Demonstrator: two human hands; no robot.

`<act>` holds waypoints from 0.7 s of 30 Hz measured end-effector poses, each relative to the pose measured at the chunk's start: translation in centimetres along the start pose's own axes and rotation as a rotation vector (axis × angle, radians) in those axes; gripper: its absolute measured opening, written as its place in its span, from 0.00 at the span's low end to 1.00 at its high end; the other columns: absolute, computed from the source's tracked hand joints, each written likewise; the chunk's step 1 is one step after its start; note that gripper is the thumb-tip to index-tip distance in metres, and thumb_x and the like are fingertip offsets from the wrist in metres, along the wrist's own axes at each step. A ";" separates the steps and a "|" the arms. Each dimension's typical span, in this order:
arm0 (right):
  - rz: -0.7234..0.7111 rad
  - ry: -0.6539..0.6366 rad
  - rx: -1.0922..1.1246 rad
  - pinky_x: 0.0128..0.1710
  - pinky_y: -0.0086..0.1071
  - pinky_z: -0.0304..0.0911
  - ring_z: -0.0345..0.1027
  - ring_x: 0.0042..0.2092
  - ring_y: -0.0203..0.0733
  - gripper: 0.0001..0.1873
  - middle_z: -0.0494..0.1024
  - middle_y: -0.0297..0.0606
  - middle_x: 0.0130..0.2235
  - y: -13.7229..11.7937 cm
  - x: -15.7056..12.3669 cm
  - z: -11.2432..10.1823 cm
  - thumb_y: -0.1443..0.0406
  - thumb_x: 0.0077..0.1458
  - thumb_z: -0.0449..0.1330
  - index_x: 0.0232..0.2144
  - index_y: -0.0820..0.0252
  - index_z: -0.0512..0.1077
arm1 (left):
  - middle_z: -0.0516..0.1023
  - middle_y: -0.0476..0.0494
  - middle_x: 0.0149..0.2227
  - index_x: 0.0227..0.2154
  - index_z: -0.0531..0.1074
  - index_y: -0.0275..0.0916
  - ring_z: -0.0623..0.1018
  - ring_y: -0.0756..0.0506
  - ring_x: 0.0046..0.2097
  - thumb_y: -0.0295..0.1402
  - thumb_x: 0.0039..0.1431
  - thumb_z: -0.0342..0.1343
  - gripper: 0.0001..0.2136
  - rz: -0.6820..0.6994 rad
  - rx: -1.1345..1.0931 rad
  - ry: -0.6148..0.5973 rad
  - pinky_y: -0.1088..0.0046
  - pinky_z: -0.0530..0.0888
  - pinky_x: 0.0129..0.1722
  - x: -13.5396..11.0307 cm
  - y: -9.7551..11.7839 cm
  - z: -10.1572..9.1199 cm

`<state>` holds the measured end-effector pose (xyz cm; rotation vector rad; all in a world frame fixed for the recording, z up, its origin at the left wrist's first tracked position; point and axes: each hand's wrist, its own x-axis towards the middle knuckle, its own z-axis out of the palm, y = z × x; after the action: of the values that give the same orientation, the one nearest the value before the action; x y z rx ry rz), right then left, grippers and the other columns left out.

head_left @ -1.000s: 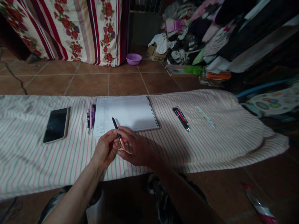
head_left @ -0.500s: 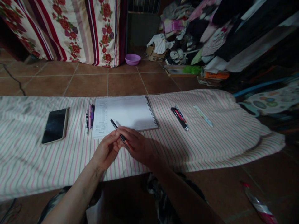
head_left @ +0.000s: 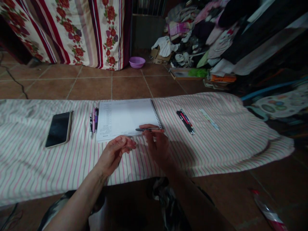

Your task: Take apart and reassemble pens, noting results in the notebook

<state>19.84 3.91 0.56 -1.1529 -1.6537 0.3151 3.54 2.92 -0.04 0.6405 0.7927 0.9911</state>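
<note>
While the person's right hand (head_left: 158, 142) pinches a slim black-and-copper pen (head_left: 140, 130) between thumb and fingers, nearly level above the lower right part of a white spiral-bound notebook (head_left: 127, 115), the left hand (head_left: 117, 149) hovers near the notebook's lower edge, fingers loosely curled, apart from the pen; whether the pen touches the page cannot be told; the notebook lies on a white cloth with pink and grey stripes (head_left: 60, 166), its black coil on the right; just beside its left edge lie three slim pens (head_left: 94, 122), black-and-white, pink and dark purple; farther left rests a black-screened phone in a pale case (head_left: 58, 130); to the right lie a cluster of black and red pens (head_left: 185, 122) and a pale blue-and-white stick (head_left: 209, 119); beyond, a round purple plastic bowl (head_left: 137, 63) sits on the brown tiled floor (head_left: 127, 85)
</note>
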 end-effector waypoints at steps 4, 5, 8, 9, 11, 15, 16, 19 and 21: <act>0.150 0.074 -0.076 0.28 0.28 0.67 0.72 0.31 0.35 0.10 0.78 0.39 0.34 0.9 0.7 -1.3 0.61 0.59 0.50 0.37 0.60 0.68 | 0.76 0.42 0.30 0.27 0.74 0.33 0.73 0.50 0.33 0.33 0.53 0.56 0.08 0.007 0.024 0.016 0.77 0.65 0.31 -0.1 0.0 0.0; 0.178 0.097 -0.104 0.28 0.27 0.67 0.71 0.30 0.35 0.12 0.78 0.38 0.32 1.2 0.8 -1.7 0.60 0.58 0.50 0.38 0.60 0.69 | 0.76 0.42 0.30 0.26 0.74 0.33 0.73 0.50 0.32 0.33 0.53 0.56 0.08 0.005 0.033 0.018 0.78 0.64 0.30 -0.1 0.0 0.0; 0.233 0.154 -0.172 0.27 0.27 0.65 0.70 0.28 0.35 0.15 0.77 0.37 0.28 1.9 1.0 -2.8 0.59 0.58 0.50 0.39 0.61 0.71 | 0.76 0.41 0.29 0.26 0.73 0.32 0.72 0.50 0.32 0.34 0.53 0.56 0.08 -0.003 0.063 0.034 0.77 0.64 0.30 0.0 -0.1 0.0; 0.242 0.167 -0.189 0.27 0.27 0.65 0.70 0.27 0.35 0.16 0.76 0.36 0.27 2.2 1.0 -3.2 0.58 0.58 0.50 0.40 0.62 0.71 | 0.76 0.41 0.29 0.26 0.73 0.32 0.72 0.50 0.31 0.34 0.53 0.57 0.08 -0.006 0.069 0.042 0.77 0.64 0.31 0.1 -0.2 -0.1; 0.252 0.192 -0.206 0.26 0.27 0.64 0.69 0.26 0.35 0.18 0.76 0.36 0.26 2.8 1.1 -3.9 0.57 0.57 0.50 0.40 0.63 0.72 | 0.77 0.41 0.29 0.25 0.73 0.32 0.73 0.50 0.31 0.34 0.52 0.58 0.08 -0.011 0.069 0.058 0.76 0.65 0.31 0.1 -0.3 -0.1; 0.316 0.232 -0.303 0.25 0.26 0.60 0.66 0.24 0.34 0.20 0.73 0.34 0.21 3.9 1.5 -5.4 0.57 0.57 0.48 0.31 0.63 0.75 | 0.77 0.41 0.28 0.24 0.72 0.32 0.73 0.49 0.30 0.33 0.48 0.60 0.08 -0.024 0.065 0.097 0.75 0.65 0.30 0.3 -0.5 -0.2; 0.333 0.249 -0.327 0.25 0.26 0.59 0.65 0.23 0.34 0.20 0.72 0.34 0.21 4.1 1.6 -5.7 0.56 0.57 0.48 0.29 0.63 0.75 | 0.77 0.41 0.28 0.24 0.72 0.32 0.74 0.49 0.30 0.33 0.48 0.61 0.08 -0.028 0.072 0.106 0.76 0.65 0.30 0.3 -0.5 -0.2; 0.451 0.282 -0.404 0.25 0.27 0.58 0.65 0.23 0.35 0.22 0.73 0.34 0.21 4.9 1.9 -6.9 0.54 0.56 0.49 0.23 0.62 0.74 | 0.77 0.40 0.28 0.24 0.73 0.32 0.74 0.49 0.30 0.33 0.47 0.61 0.08 -0.025 0.098 0.115 0.75 0.65 0.30 0.3 -0.6 -0.3; 0.540 0.302 -0.454 0.25 0.27 0.56 0.64 0.23 0.35 0.23 0.72 0.34 0.20 5.4 2.0 -7.6 0.52 0.55 0.49 0.23 0.61 0.75 | 0.77 0.40 0.28 0.24 0.73 0.32 0.74 0.49 0.31 0.33 0.48 0.60 0.08 -0.021 0.109 0.108 0.75 0.66 0.30 0.3 -0.7 -0.3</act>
<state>29.20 5.74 1.22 -1.8924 -1.1539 0.0894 3.72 2.90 -0.82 0.6745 0.9522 0.9743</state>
